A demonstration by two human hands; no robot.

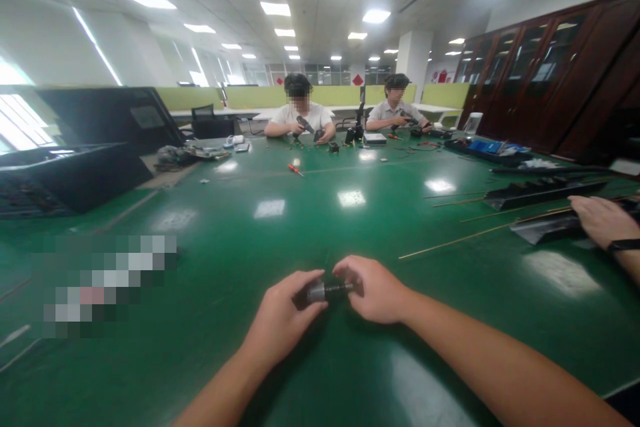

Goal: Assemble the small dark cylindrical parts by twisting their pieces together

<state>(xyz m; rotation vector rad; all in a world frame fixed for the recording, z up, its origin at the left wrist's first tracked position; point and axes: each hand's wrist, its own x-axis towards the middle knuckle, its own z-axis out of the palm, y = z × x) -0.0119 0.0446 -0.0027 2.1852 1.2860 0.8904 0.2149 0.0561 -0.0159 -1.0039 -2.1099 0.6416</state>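
Note:
My left hand (pixel 283 317) and my right hand (pixel 373 288) meet low in the middle of the view, just above the green table (pixel 250 247). Between them they grip a small dark cylindrical part (pixel 327 291) with a silvery end. The left hand's fingers wrap around its left end, and the right hand's fingertips pinch its right end. What the part is cannot be made out.
Thin brass rods (pixel 460 239) and black trays (pixel 540 192) lie to the right, where another person's hand (pixel 603 219) rests. A black case (pixel 70 173) stands at left. Two people sit at the far side with tools; a red screwdriver (pixel 295 169) lies mid-table.

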